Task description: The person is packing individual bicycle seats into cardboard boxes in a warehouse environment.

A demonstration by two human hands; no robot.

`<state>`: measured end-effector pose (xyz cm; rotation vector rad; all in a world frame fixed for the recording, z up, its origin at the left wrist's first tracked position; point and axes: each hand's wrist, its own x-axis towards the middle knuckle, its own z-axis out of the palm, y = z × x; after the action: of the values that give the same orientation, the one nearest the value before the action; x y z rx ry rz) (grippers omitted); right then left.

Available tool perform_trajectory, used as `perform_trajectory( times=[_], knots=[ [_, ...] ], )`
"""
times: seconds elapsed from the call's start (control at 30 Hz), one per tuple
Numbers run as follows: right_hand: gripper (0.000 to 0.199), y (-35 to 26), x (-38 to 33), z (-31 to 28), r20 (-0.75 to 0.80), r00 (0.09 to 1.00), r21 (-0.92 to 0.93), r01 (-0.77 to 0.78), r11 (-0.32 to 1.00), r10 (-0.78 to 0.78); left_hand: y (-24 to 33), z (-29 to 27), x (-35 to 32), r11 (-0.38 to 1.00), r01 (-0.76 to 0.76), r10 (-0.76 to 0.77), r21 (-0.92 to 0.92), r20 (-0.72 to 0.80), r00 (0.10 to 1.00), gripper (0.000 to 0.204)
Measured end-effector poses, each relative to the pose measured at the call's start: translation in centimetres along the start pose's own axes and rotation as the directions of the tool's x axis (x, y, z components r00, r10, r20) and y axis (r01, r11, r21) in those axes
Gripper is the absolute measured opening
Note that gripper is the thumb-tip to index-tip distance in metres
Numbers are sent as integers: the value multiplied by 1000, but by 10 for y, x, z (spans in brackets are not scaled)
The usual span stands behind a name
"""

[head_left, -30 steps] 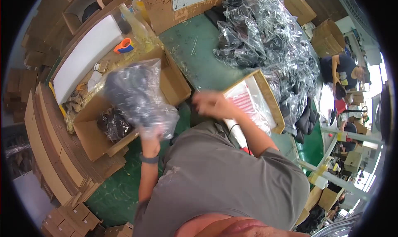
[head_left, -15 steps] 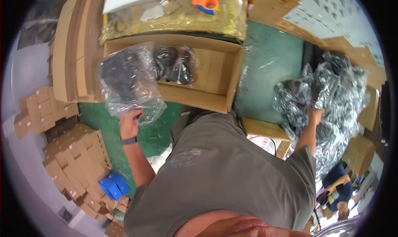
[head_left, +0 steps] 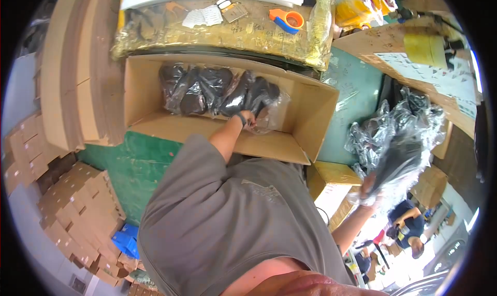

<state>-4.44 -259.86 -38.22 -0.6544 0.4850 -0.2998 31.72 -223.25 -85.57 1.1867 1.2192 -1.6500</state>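
A long open cardboard box [head_left: 316, 107] lies in front of me, with several black items in clear plastic bags side by side in it. My left hand [head_left: 249, 121] reaches over its near wall. Its fingers are closed on the loose plastic of the rightmost bagged black item [head_left: 260, 95]. Out to the right, my right hand [head_left: 368, 191] grips the lower end of another bagged black item [head_left: 394, 164], slightly smeared by motion. Just beyond it is a heap of clear-bagged black items [head_left: 370, 127]. What the items are, I cannot tell.
A tape-covered ledge behind the box carries an orange and blue tape dispenser [head_left: 286, 21] and a paper slip [head_left: 203, 16]. Folded cardboard [head_left: 64, 83] stands at the left. Stacked cartons [head_left: 77, 213] and a blue bin [head_left: 126, 240] are lower left. Another person [head_left: 409, 226] is at lower right.
My left hand has moved right into the box, where more bagged black items now lie. My right hand has drawn a bagged item off the heap, toward me. The view has shifted.
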Motion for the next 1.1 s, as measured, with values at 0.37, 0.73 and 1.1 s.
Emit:
perform_trajectory(
  times=[0.37, 0.73, 1.1],
  knots=[
    [29, 302, 331, 130, -275, 741, -239, 564, -790, 612, 8, -21, -86, 823, -190, 200, 535, 39, 979, 59],
    [97, 410, 317, -37, -427, 793, -888, -458, -36, 434, 7, -88, -248, -304, -375, 743, 876, 464, 483, 54],
    [77, 2, 234, -90, -69, 665, -790, -491, -366, -743, -81, 53, -340, -278, -607, 873, 744, 460, 164, 37]
  ],
)
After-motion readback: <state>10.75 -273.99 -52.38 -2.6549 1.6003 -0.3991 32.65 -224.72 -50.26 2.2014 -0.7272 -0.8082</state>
